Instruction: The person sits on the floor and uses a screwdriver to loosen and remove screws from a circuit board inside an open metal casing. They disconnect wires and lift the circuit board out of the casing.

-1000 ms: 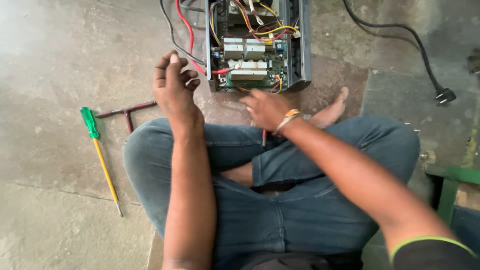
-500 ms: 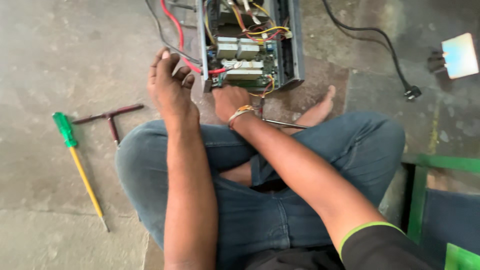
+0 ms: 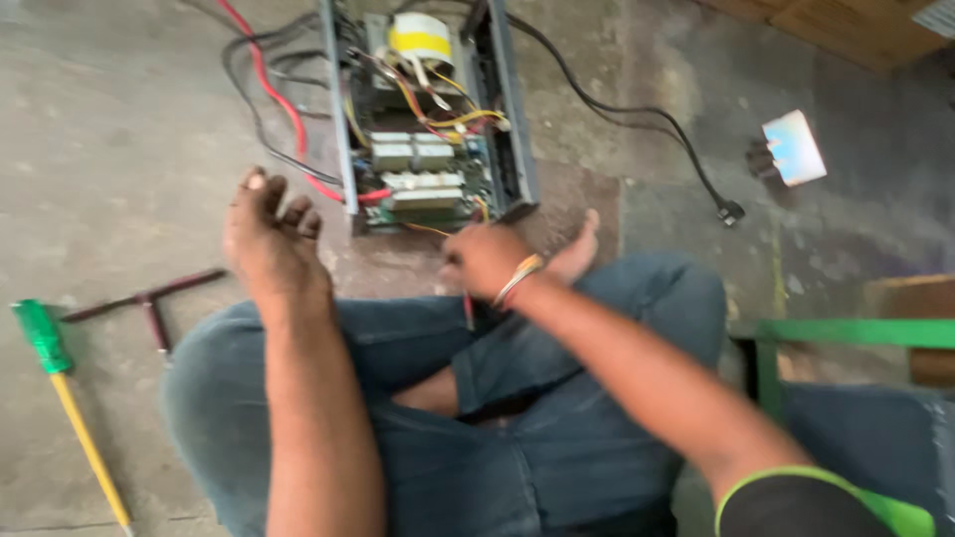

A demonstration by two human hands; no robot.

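While my right hand [image 3: 484, 257] pinches a thin tool [image 3: 467, 308] at the opened unit [image 3: 428, 119], cover already off, my left hand [image 3: 269, 244] hovers loosely spread, empty.

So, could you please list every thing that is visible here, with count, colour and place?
open metal box of electronics: one, grey case with yellow, red and green parts inside, on the floor at top centre
cables: several, red and black, left of the box
power cord with plug: one, black, right of the box
screwdriver: one, green handle and yellow shaft, floor at far left
T-shaped tool: one, dark, floor at left
small card: one, pale, floor at upper right
green frame: one, right edge
jeans: blue, crossed legs
left hand: open, raised beside the box
right hand: closed on a thin tool, below the box
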